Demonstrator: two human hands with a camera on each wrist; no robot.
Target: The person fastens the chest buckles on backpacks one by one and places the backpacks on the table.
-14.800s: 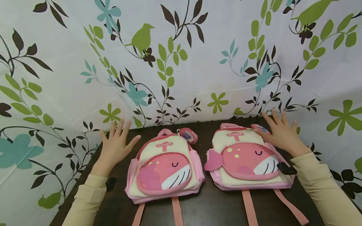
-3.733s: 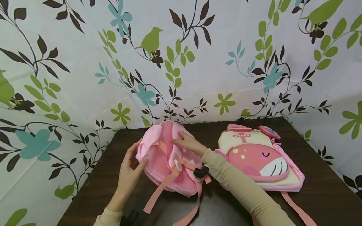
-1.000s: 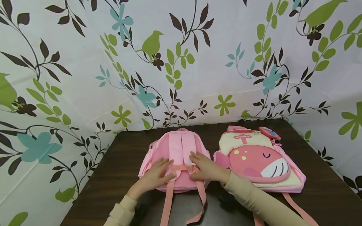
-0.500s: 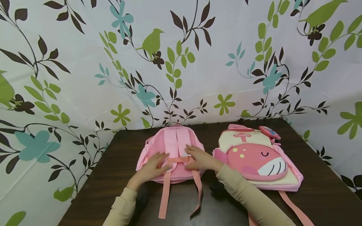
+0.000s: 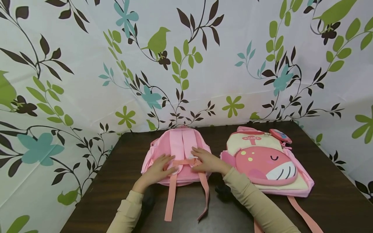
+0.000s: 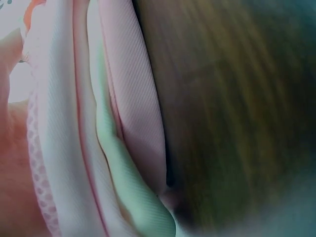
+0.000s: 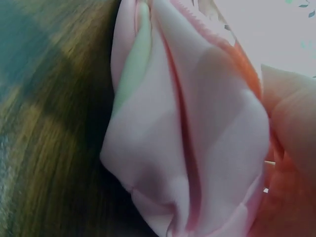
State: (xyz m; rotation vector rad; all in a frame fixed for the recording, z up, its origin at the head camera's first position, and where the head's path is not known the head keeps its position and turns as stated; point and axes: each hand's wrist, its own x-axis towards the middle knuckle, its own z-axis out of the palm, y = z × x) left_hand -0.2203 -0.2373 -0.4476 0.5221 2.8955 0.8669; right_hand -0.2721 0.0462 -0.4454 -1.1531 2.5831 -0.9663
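A pink backpack (image 5: 189,139) lies on its front on the dark table, its shoulder straps and mesh back facing up. My left hand (image 5: 155,171) rests on the lower left of its back, fingers spread. Over the lower right lies my right hand (image 5: 208,163), by the orange cross strap (image 5: 185,162). Two loose webbing strap ends trail toward me. In the left wrist view the bag's layered pink and pale green side (image 6: 131,98) shows beside the hand. The right wrist view has the soft pink side pocket (image 7: 153,148) close up.
A second backpack (image 5: 265,165) lies whale side up to the right, with a round tag (image 5: 280,136) at its top and straps hanging toward the near side. Patterned cloth (image 5: 204,74) rises behind the dark wooden table (image 5: 110,181).
The left backpack, whale side up at first, has been turned over and laid with its straps up. In the last second it has shifted slightly away, both hands staying on it.
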